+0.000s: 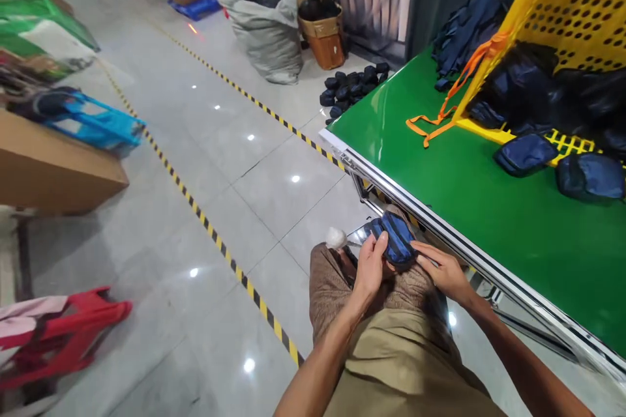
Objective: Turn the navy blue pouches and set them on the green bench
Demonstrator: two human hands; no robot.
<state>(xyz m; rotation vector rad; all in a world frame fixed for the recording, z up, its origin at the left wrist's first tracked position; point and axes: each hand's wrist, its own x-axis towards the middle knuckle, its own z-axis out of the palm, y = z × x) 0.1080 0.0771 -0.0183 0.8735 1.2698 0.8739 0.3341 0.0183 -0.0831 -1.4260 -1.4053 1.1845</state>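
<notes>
Both hands hold one small dark-blue pouch (397, 239) over the person's lap. Left hand (370, 268): grip closed on the pouch's near left edge, thumb on top, fingers wrapped under. Right hand (443, 270): fingers laid along the pouch's right edge, grasping it from that side. Pouch rests against the knee, just below the metal rim of the table (454, 234).

Beside the left hand, a small white wad (335, 237) lies on the thigh, close to the pouch but not touching it.

On the green table top, well apart from the hands: two more blue pouches (525, 153), a yellow perforated basket (567, 6) tipped on its side with dark pouches spilling out, and an orange strap (440, 114).

On the floor beyond the table's far corner, a pile of dark pouches (349, 88).
</notes>
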